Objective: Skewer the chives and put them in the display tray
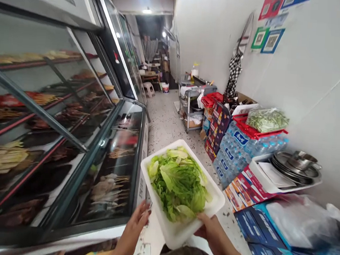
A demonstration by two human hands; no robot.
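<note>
A white rectangular tray (177,232) heaped with green lettuce leaves (179,182) is held out in front of me above the speckled floor. My right hand (210,222) grips the tray's near right edge, thumb beside the leaves. My left hand (139,218) is at the tray's near left edge, fingers spread against its side. Just left of the tray stands a glass display cooler (70,144) with sloped panes.
Inside the cooler, skewers lie on red-edged shelves (28,117). Along the right wall are stacked water-bottle packs (241,148), drink cartons (241,189), red crates with a bag of greens (266,119), metal bowls (297,165) and a metal cart (193,109). A narrow aisle (164,123) runs ahead.
</note>
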